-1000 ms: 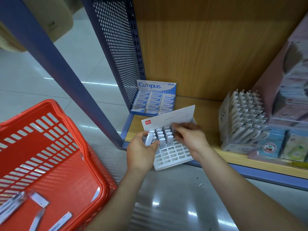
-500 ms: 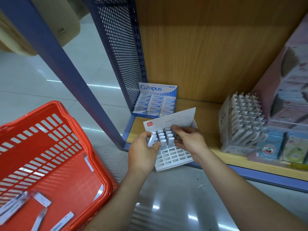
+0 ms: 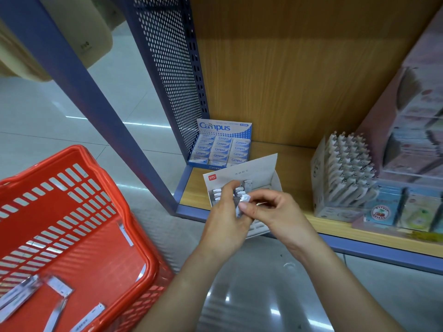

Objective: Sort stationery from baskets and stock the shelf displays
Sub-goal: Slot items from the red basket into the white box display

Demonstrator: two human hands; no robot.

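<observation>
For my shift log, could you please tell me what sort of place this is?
Most likely a stationery shop aisle: a red shopping basket beside a wooden shelf stocked with retail display boxes, including a Campus box and a rack of pens.

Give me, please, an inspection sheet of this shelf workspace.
Surface: wooden shelf, blue front edge.
Job's things: white box at the shelf front, partly filled with cases; red basket on the floor holds flat packs.
Clutter: Campus box at back left; pen display and pink cartons at right.
Grippers: left hand and right hand together hold one case above the box.
Cables: nothing seen.
Surroundings: glossy floor; perforated side panel.
</observation>
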